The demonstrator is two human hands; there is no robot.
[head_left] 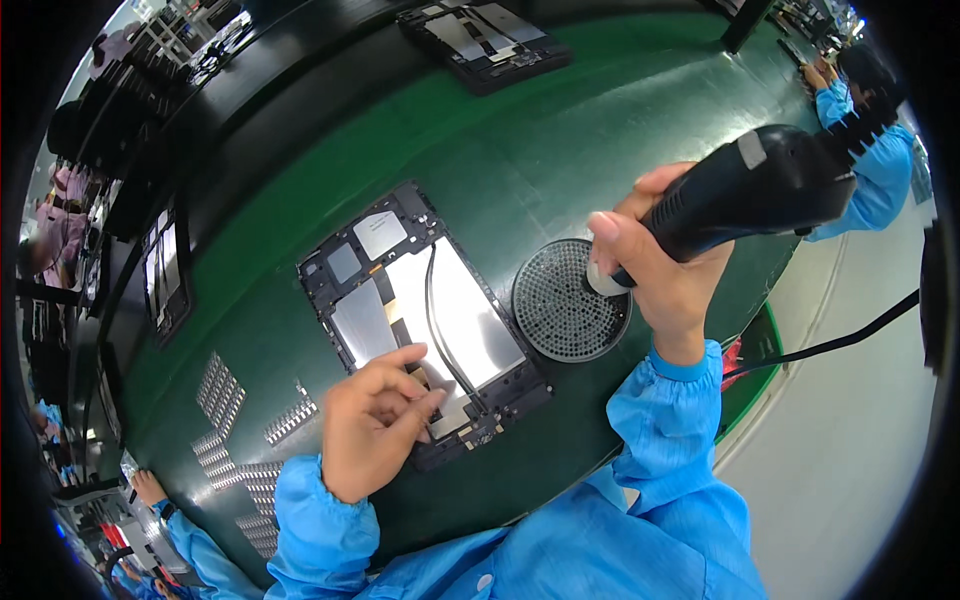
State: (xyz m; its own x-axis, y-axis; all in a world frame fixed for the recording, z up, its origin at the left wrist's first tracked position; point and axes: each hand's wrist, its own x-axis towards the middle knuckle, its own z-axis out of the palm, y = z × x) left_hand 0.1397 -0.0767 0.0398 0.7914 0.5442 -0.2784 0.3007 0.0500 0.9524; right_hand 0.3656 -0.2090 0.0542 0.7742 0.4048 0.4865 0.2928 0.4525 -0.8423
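My right hand (670,275) is wrapped round a black corded electric screwdriver (750,190), held tilted with its tip end by the right rim of a round black dish (572,320). Many small screw-like pieces fill the dish in a grid. A whitish rounded piece shows by the fingertips at the tip end; I cannot tell what it is. An opened tablet (470,310) with silver panels and a black frame lies left of the dish. My left hand (375,420) rests over its lower left part, thumb and fingers pinched together. Whatever they may hold is hidden.
Sheets of small metal pieces (220,395) lie on the green table (590,130) at the left. Another opened tablet (485,45) is at the back, and one more (165,270) at the left. Beyond the right edge is a green bin (755,370) with a black cable. Co-workers sit nearby.
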